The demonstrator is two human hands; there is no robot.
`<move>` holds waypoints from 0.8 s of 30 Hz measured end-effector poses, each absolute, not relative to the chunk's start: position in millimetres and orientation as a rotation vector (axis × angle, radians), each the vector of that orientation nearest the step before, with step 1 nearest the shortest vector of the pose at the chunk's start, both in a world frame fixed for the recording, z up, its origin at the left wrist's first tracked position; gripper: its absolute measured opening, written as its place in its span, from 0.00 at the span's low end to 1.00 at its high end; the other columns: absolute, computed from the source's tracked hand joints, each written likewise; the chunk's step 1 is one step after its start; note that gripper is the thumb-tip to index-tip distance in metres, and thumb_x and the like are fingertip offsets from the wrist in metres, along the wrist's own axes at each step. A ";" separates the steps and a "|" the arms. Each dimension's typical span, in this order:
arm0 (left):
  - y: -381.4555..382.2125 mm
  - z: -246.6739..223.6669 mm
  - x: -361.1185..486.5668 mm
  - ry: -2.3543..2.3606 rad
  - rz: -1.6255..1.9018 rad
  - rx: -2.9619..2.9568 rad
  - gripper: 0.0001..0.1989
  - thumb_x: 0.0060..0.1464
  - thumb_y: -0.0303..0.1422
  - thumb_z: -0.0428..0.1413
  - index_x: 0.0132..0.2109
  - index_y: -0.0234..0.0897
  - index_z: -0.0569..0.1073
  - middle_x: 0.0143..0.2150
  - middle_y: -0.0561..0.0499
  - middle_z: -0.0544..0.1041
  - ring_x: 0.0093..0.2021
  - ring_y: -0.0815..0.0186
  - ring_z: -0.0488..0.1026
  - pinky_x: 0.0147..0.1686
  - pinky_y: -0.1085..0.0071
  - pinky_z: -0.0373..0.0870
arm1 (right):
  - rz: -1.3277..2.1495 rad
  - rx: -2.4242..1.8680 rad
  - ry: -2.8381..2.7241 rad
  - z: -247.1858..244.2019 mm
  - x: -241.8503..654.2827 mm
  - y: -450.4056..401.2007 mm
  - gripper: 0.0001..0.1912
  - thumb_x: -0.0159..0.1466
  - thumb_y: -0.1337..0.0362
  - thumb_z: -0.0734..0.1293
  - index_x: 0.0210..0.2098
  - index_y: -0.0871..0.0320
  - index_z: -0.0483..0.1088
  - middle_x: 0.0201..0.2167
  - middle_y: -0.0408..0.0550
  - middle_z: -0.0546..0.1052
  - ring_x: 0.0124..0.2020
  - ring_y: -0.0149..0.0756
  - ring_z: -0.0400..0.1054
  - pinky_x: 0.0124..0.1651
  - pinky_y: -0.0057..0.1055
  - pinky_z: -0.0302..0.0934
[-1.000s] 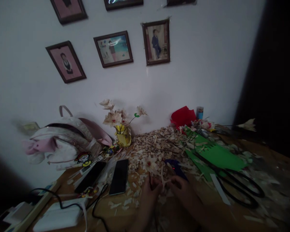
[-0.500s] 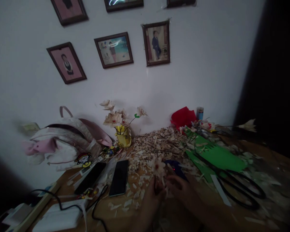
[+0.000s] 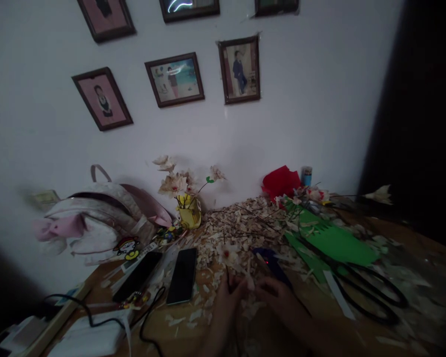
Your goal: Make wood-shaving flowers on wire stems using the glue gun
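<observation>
At the lower middle, my left hand (image 3: pixel 228 296) pinches the dark stem of a pale flower (image 3: pixel 229 254) with a red centre. The bloom rises just above its fingers. Close on the right, my right hand (image 3: pixel 277 296) has its fingers closed by a thin pale strip (image 3: pixel 250 280) that lies between the two hands. A dark blue tool (image 3: pixel 273 265) with a small red light rests just beyond my right hand. Pale shavings (image 3: pixel 241 223) are heaped behind both hands.
Two phones (image 3: pixel 182 275) and a white box (image 3: pixel 92 333) with cables lie left. Large black scissors (image 3: pixel 371 290) rest by green sheets (image 3: pixel 342 243) at right. Behind stand a yellow pot (image 3: pixel 189 213) of flowers, a backpack (image 3: pixel 100 218) and red material (image 3: pixel 281 183).
The flower has shifted left and tilted away from my right hand. My left hand has moved slightly left, and the pale strip now shows between the hands.
</observation>
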State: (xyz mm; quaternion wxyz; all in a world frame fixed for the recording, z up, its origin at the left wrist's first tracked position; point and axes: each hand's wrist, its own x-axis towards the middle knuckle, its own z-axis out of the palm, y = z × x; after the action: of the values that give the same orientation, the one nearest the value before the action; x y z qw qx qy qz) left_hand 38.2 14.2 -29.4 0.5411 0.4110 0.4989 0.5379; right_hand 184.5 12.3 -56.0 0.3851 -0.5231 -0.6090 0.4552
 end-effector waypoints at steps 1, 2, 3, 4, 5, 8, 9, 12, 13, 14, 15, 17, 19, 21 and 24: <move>14.5 -32.5 37.7 1.176 1.272 0.986 0.20 0.30 0.38 0.64 0.23 0.40 0.58 0.19 0.59 0.66 0.22 0.71 0.64 0.24 0.75 0.60 | 1.153 -1.345 -1.505 -55.7 183.9 11.4 0.15 0.54 0.52 0.62 0.30 0.56 0.73 0.29 0.43 0.76 0.34 0.39 0.68 0.38 0.30 0.60; 14.9 -36.4 37.2 1.175 1.267 1.005 0.19 0.31 0.37 0.64 0.24 0.39 0.60 0.20 0.59 0.67 0.23 0.71 0.65 0.25 0.75 0.61 | 1.149 -1.355 -1.479 -55.1 183.5 10.2 0.16 0.54 0.51 0.62 0.30 0.55 0.73 0.31 0.44 0.77 0.36 0.40 0.69 0.39 0.31 0.60; 15.3 -40.5 36.8 1.193 1.265 1.028 0.17 0.32 0.36 0.63 0.25 0.39 0.61 0.21 0.58 0.67 0.23 0.71 0.65 0.25 0.75 0.61 | 1.150 -1.364 -1.474 -54.4 183.2 8.8 0.17 0.54 0.50 0.62 0.31 0.55 0.74 0.32 0.44 0.77 0.36 0.41 0.69 0.40 0.31 0.60; 15.5 -44.0 36.4 1.221 1.275 1.049 0.16 0.32 0.34 0.63 0.25 0.38 0.62 0.21 0.58 0.67 0.23 0.71 0.64 0.25 0.75 0.60 | 1.152 -1.374 -1.476 -53.7 183.0 7.3 0.17 0.54 0.50 0.62 0.32 0.55 0.74 0.33 0.45 0.78 0.37 0.41 0.69 0.41 0.32 0.60; 15.5 -46.4 36.2 1.247 1.281 1.062 0.15 0.32 0.33 0.62 0.25 0.38 0.62 0.21 0.58 0.66 0.23 0.71 0.63 0.25 0.75 0.60 | 1.155 -1.385 -1.482 -53.2 182.9 6.1 0.17 0.54 0.50 0.62 0.32 0.54 0.74 0.33 0.45 0.78 0.38 0.41 0.70 0.42 0.32 0.60; 15.0 -46.1 36.5 1.263 1.277 1.049 0.16 0.32 0.32 0.62 0.22 0.39 0.60 0.19 0.60 0.63 0.21 0.73 0.60 0.23 0.76 0.58 | 1.166 -1.408 -1.496 -54.4 183.1 5.9 0.16 0.54 0.50 0.63 0.33 0.54 0.74 0.33 0.44 0.78 0.37 0.40 0.70 0.43 0.31 0.61; 14.9 -44.6 36.9 1.254 1.268 1.042 0.17 0.31 0.32 0.62 0.22 0.39 0.58 0.18 0.61 0.62 0.21 0.74 0.60 0.22 0.76 0.57 | 1.171 -1.402 -1.488 -55.7 183.3 7.2 0.16 0.54 0.50 0.63 0.33 0.54 0.74 0.33 0.44 0.78 0.38 0.40 0.70 0.43 0.31 0.61; 14.7 -41.3 38.4 1.225 1.223 1.063 0.20 0.28 0.31 0.63 0.21 0.40 0.56 0.17 0.62 0.61 0.19 0.75 0.58 0.21 0.77 0.56 | 1.183 -1.316 -1.464 -59.8 184.4 13.1 0.17 0.54 0.51 0.63 0.34 0.56 0.73 0.34 0.46 0.77 0.39 0.40 0.70 0.43 0.31 0.61; 14.5 -41.5 38.9 1.211 1.207 1.073 0.20 0.28 0.31 0.63 0.21 0.40 0.56 0.17 0.62 0.61 0.19 0.75 0.58 0.20 0.77 0.56 | 1.191 -1.280 -1.464 -60.4 184.8 14.5 0.17 0.54 0.52 0.64 0.35 0.57 0.73 0.35 0.47 0.77 0.40 0.40 0.69 0.43 0.32 0.61; 14.1 -42.1 39.4 1.195 1.192 1.080 0.20 0.28 0.31 0.64 0.21 0.40 0.56 0.17 0.62 0.61 0.19 0.75 0.58 0.20 0.77 0.56 | 1.200 -1.252 -1.469 -60.4 185.3 15.4 0.17 0.54 0.52 0.64 0.36 0.58 0.72 0.36 0.48 0.77 0.40 0.40 0.69 0.43 0.32 0.61; 13.5 -43.0 39.9 1.178 1.175 1.085 0.20 0.28 0.31 0.64 0.21 0.40 0.56 0.17 0.62 0.61 0.19 0.75 0.58 0.20 0.77 0.56 | 1.201 -1.238 -1.476 -60.0 185.9 15.6 0.17 0.54 0.53 0.64 0.36 0.58 0.72 0.35 0.48 0.77 0.39 0.40 0.69 0.43 0.32 0.61; 11.8 -44.1 40.8 1.154 1.156 1.084 0.20 0.29 0.31 0.65 0.22 0.40 0.57 0.17 0.62 0.61 0.19 0.75 0.58 0.20 0.77 0.55 | 1.191 -1.243 -1.496 -58.4 186.9 14.6 0.15 0.55 0.54 0.63 0.34 0.58 0.72 0.32 0.47 0.77 0.36 0.39 0.69 0.41 0.32 0.61; 10.1 -42.9 41.5 1.137 1.150 1.076 0.20 0.29 0.31 0.65 0.22 0.39 0.58 0.17 0.62 0.62 0.19 0.75 0.59 0.21 0.78 0.56 | 1.177 -1.254 -1.520 -57.7 187.3 13.1 0.13 0.55 0.55 0.63 0.31 0.58 0.72 0.29 0.45 0.76 0.34 0.38 0.69 0.39 0.31 0.60; 9.4 -40.1 41.6 1.144 1.174 1.068 0.19 0.30 0.32 0.65 0.23 0.39 0.59 0.18 0.62 0.62 0.20 0.74 0.60 0.21 0.77 0.57 | 1.179 -1.264 -1.537 -58.6 186.3 12.3 0.13 0.55 0.56 0.62 0.29 0.58 0.71 0.28 0.44 0.75 0.34 0.38 0.69 0.39 0.31 0.60; 10.9 -38.0 40.5 1.200 1.223 1.062 0.19 0.30 0.33 0.65 0.22 0.39 0.59 0.18 0.61 0.63 0.21 0.73 0.61 0.23 0.77 0.58 | 1.186 -1.292 -1.541 -59.1 182.2 12.5 0.13 0.56 0.56 0.61 0.30 0.58 0.71 0.29 0.44 0.75 0.34 0.38 0.69 0.38 0.30 0.60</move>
State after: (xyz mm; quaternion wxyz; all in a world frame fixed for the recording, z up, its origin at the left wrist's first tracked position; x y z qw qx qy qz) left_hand 40.5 10.9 -38.0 0.5338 0.4455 0.5034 0.5130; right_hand 182.2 12.5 -59.1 0.3927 -0.5091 -0.6070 0.4671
